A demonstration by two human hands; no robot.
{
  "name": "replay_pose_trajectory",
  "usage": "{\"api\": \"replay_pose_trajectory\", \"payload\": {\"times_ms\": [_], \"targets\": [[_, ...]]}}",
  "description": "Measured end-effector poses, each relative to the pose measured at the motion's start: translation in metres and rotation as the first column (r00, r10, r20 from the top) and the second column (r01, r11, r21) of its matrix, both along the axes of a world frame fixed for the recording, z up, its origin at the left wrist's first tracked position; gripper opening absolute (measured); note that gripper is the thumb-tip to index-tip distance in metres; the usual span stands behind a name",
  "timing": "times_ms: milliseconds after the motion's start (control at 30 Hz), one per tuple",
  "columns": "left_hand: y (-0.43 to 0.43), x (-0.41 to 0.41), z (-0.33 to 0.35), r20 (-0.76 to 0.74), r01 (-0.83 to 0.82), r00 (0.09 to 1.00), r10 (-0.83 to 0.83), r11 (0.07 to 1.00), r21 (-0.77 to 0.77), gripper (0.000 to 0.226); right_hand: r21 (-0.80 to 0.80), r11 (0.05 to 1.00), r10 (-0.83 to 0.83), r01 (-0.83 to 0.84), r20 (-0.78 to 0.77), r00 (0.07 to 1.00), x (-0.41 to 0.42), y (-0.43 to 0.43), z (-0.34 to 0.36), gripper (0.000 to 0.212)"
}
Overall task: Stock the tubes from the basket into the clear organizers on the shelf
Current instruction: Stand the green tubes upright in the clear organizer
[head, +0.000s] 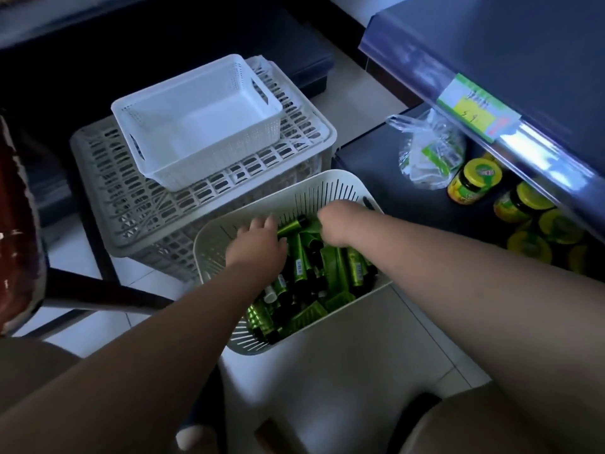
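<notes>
Head cam, looking down. Basket (327,181) sits dead centre on a white bench (343,371). It's loaded with green tubes (334,267) with dark caps, piled loose at all angles, none of them out of the basket.

Left hand (257,245) is inside the basket at its 10 o'clock, palm down on the pile. Its fingers (258,224) are loosely spread and lie on the tubes, pointing at the far wall. I see nothing pinched.

Right hand (339,224) is in at the basket's 1 o'clock with its back to the camera. The fingers curl down into the tubes and are hidden, so I can't tell if they grip one. Frame is motion-blurred here.

Around it:
- Grey slotted crate (137,204) at 11 o'clock from the basket, touching or just beside it.
- White bin (196,119) sits on top of the crate, set at a skew.
- Shelf (491,44) at 2 o'clock, with a green and yellow price tag (478,108) on its front edge.
- On the lower shelf level at 3 o'clock there's a crumpled clear bag (425,152), with yellow-lidded jars (474,181) just beside it running off toward 4 o'clock.
- Tiled floor (82,257) at 9 o'clock.
- A reddish object (16,240) at the left frame edge, which I can't identify.
</notes>
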State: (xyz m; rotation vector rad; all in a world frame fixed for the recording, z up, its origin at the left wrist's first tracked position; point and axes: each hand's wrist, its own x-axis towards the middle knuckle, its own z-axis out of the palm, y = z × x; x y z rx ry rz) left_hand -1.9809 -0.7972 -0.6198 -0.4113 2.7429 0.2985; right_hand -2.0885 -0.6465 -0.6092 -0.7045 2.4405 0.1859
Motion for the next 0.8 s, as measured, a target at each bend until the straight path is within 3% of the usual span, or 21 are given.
{"api": "replay_pose_trajectory", "payload": {"times_ms": [167, 333, 467, 567, 667, 800], "targets": [[-0.008, -0.019, -0.034, 0.126, -0.021, 0.992, 0.02, 1.0, 0.011, 0.049, 0.045, 0.989, -0.14, 0.142, -0.049, 0.989, -0.009, -0.001, -0.048, 0.033], [-0.012, -0.043, -0.055, 0.233, -0.115, 0.968, 0.091, 0.989, 0.094, 0.052, 0.076, 0.988, -0.122, 0.131, -0.114, 0.986, -0.012, 0.006, -0.076, 0.048], [-0.001, -0.044, -0.055, 0.251, -0.181, 0.958, 0.14, 0.972, 0.149, 0.044, 0.015, 0.986, -0.161, 0.168, -0.199, 0.967, 0.0, 0.005, -0.073, 0.038], [0.003, -0.037, -0.047, 0.209, -0.276, 0.946, 0.249, 0.954, 0.113, 0.026, -0.091, 0.981, -0.191, 0.172, -0.285, 0.939, 0.019, 0.009, -0.067, 0.032], [0.001, -0.036, -0.038, 0.148, -0.426, 0.901, 0.408, 0.896, 0.124, 0.008, -0.18, 0.957, -0.267, 0.227, -0.247, 0.932, 0.025, 0.014, -0.058, 0.031], [-0.008, -0.038, -0.017, 0.118, -0.551, 0.835, 0.538, 0.813, 0.188, 0.011, -0.235, 0.899, -0.409, 0.369, -0.155, 0.899, 0.022, 0.012, -0.036, 0.019]]}}
